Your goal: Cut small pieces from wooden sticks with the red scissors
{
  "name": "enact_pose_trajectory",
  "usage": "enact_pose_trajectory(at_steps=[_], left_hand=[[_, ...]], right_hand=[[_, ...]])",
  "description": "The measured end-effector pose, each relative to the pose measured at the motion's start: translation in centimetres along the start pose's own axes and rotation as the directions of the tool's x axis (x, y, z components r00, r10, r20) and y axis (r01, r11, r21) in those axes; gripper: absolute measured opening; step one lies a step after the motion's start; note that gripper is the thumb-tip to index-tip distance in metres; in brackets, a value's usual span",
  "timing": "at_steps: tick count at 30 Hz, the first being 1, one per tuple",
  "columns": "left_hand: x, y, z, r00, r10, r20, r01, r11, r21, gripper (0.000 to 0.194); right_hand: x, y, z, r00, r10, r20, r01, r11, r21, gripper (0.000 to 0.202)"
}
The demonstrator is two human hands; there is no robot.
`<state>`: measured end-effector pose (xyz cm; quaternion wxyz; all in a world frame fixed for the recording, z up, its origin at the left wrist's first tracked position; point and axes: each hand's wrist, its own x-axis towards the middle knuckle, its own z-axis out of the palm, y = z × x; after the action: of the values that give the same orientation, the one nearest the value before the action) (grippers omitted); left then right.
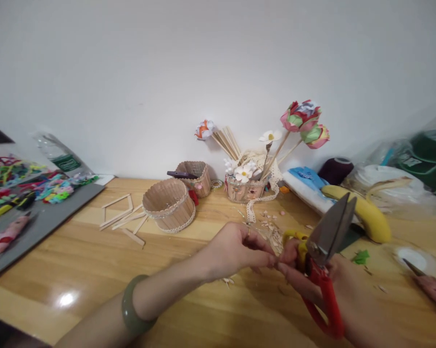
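The right hand (pixel 348 285) holds scissors (pixel 325 234) with red and yellow handles, blades slightly apart and pointing up, over the right half of the wooden worktop (pixel 94 275). The left hand (pixel 230 251) pinches narrowly, its fingertips meeting the right hand's; anything between them is too small to tell. Nearer the back edge stand a round wooden-stick basket (pixel 170 215) and a flower-filled basket (pixel 244 191).

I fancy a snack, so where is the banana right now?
In the head view, the banana lies on the right side of the table, just behind the scissors in the right hand.
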<state>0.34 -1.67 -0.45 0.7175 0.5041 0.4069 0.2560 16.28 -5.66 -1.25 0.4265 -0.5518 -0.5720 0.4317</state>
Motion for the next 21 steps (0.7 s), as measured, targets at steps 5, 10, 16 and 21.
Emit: enact_pose_trajectory(at_steps=[5, 10, 16, 21], left_hand=[[-0.7, 1.3, -0.3, 0.985, 0.137, -0.102, -0.136, 0.991, 0.014, 0.005], [-1.3, 2.6, -1.2, 0.927, 0.295, -0.233, -0.314, 0.948, -0.048, 0.008], [-1.4, 2.9, -1.1, 0.879, 0.307, -0.364, -0.366, 0.925, -0.103, 0.009], [-1.5, 3.1, -0.4, 0.882, 0.246, -0.402, -0.340, 0.923, -0.180, 0.008]], right_hand=[[0.2, 1.3, -0.5, 0.992, -0.025, 0.128, 0.033, 0.998, -0.062, 0.022], [-0.1, 1.2, 0.0, 0.995, -0.026, 0.093, 0.031, 0.998, -0.055, 0.032], [0.0, 0.6, 0.2, 0.970, -0.006, 0.243, 0.031, 0.995, -0.097, 0.043], [-0.4, 1.4, 1.1, 0.987, -0.034, 0.159, 0.053, 0.992, -0.111, 0.062]])
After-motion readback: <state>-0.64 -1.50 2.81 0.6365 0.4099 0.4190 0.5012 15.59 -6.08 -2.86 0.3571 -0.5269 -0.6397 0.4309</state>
